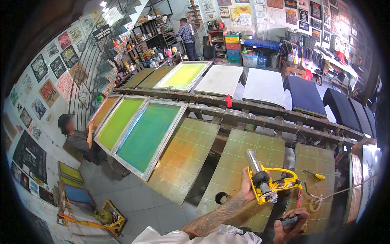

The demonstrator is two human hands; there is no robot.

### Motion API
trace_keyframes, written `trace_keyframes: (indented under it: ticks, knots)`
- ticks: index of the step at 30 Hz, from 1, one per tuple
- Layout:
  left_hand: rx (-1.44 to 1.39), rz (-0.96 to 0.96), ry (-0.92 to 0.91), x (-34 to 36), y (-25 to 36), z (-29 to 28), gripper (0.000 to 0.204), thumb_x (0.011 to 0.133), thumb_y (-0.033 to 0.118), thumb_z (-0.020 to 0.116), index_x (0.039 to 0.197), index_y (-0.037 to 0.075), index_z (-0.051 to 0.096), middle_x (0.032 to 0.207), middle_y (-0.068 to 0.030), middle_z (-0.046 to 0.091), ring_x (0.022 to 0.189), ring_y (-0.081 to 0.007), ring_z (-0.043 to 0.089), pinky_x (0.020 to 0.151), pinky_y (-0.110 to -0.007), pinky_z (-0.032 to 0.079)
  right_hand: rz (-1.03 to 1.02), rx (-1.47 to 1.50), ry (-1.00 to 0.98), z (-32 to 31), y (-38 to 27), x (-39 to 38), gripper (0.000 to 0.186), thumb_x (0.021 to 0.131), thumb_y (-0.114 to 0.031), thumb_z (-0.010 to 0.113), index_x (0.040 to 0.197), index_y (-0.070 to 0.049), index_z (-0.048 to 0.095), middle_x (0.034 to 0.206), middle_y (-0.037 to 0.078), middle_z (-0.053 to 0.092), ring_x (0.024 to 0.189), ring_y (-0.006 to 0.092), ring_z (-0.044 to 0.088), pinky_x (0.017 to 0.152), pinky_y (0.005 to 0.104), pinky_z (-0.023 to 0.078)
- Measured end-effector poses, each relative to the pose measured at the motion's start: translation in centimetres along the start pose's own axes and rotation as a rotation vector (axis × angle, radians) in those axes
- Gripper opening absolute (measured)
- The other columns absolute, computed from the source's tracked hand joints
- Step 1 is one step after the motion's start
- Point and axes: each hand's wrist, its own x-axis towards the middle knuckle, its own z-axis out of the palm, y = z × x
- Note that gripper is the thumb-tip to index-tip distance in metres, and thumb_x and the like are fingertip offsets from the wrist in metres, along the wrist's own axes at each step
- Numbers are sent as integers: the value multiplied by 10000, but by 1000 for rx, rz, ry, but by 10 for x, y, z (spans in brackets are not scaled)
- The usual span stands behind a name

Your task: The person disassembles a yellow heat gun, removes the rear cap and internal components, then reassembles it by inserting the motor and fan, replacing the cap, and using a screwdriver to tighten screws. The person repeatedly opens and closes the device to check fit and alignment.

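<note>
My left hand (246,188) grips a yellow-framed tool (271,186) with a steel cylinder and black motor housing, held over green-gridded platens. My right hand (287,230), at the lower edge, has its fingers round a small black piece (290,220). A black ring-like object (221,197) lies on the middle platen (248,144), left of my left forearm. A yellow-handled tool (319,177) lies on the right platen (315,158), and a cable loops beside it.
Screen frames (147,136) stand along the near rail at left, where a co-worker (75,140) is. White (263,87) and dark (304,94) covered boards line the far rail (264,107). Another person (187,38) stands by back shelves. A yellow trolley (114,217) is at lower left.
</note>
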Motion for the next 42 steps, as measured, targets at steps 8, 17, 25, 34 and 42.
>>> trace_keyframes:
  ticks: [8, 17, 25, 34, 42]
  knots:
    - [48, -3, -41, -15, -20, -24, 674, 1040, 700, 369, 1364, 150, 584, 1243, -164, 695, 1096, -378, 695, 950, -595, 571, 32, 23, 33, -50, 24, -9, 456, 823, -22, 843, 1131, -62, 510, 967, 97, 605, 838, 194, 624, 722, 323, 519]
    - [83, -61, 140, -23, -14, -1, 678, 1067, 652, 237, 1316, 123, 581, 1096, -211, 724, 970, -375, 727, 908, -550, 591, 5, -161, 180, -89, 29, 1, 335, 851, -99, 829, 1071, -29, 586, 955, 100, 648, 847, 172, 628, 773, 326, 547]
    - [4, -84, 163, -24, -7, -17, 672, 1063, 651, 287, 1334, 110, 579, 1116, -200, 725, 999, -379, 723, 936, -557, 585, 14, -91, 159, -30, 30, 27, 379, 799, -76, 851, 1074, -52, 591, 985, 77, 635, 860, 180, 621, 814, 347, 533]
    - [-9, -129, 145, -5, -7, -25, 628, 1070, 590, 306, 1330, 89, 581, 1071, -198, 728, 930, -379, 732, 904, -554, 597, -164, -233, -99, 14, 13, 75, 391, 720, -72, 851, 994, -71, 573, 911, 93, 608, 828, 222, 594, 785, 390, 496]
    - [-54, -135, 144, -2, -3, -43, 671, 1070, 625, 265, 1374, 105, 559, 1120, -227, 722, 983, -405, 728, 917, -570, 593, 60, -99, -143, 25, 10, 55, 394, 745, -21, 826, 1032, -71, 561, 947, 84, 573, 838, 196, 574, 782, 354, 503]
